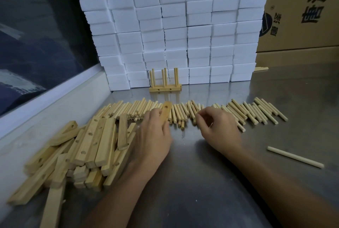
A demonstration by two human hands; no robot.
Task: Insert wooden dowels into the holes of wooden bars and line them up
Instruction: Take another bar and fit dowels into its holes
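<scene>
You are working at a grey metal table (211,182) with a wall of stacked white foam blocks (183,31) at its far side and cardboard boxes (300,11) behind that. Take the long row of loose dowels (192,112) lying across the table as your landmark.

Nearer to you than the row, on its left, a loose heap of drilled wooden bars (77,152) lies piled at mixed angles, just beside your left wrist. Nearer than the row on the right, one single dowel (295,157) lies alone, well apart from the rest.

Your left hand (152,136) reaches to the row's near edge and holds one wooden bar (165,113), your fingers curled round its lower part; the bar points away from you over the dowels, a hole showing near its far end. Your right hand (218,127) rests on the row just right of that bar, fingers bent and pinched together at the dowels; you cannot tell whether a dowel is actually between them.

Beyond the row, touching the foot of the foam wall, finished bars with upright dowels (165,83) stand side by side.
</scene>
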